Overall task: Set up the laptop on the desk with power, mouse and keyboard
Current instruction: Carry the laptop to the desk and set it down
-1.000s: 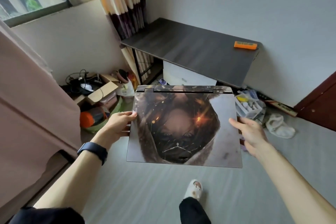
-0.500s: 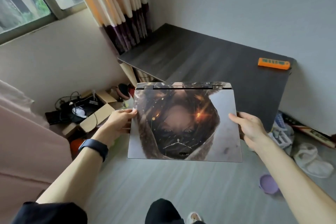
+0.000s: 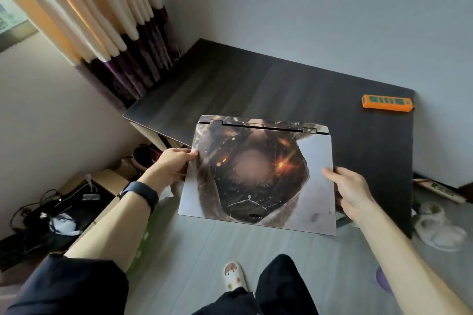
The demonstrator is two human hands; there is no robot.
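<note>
While the left hand (image 3: 169, 166) and right hand (image 3: 350, 192) grasp the closed laptop (image 3: 258, 176) by its side edges over the near edge of the surface (image 3: 281, 89), it seems stiff, smooth, rather heavy; a two-sided grip suits it.

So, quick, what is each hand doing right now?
Left hand: grips the left edge of the closed laptop.
Right hand: grips the laptop's right edge.
</note>
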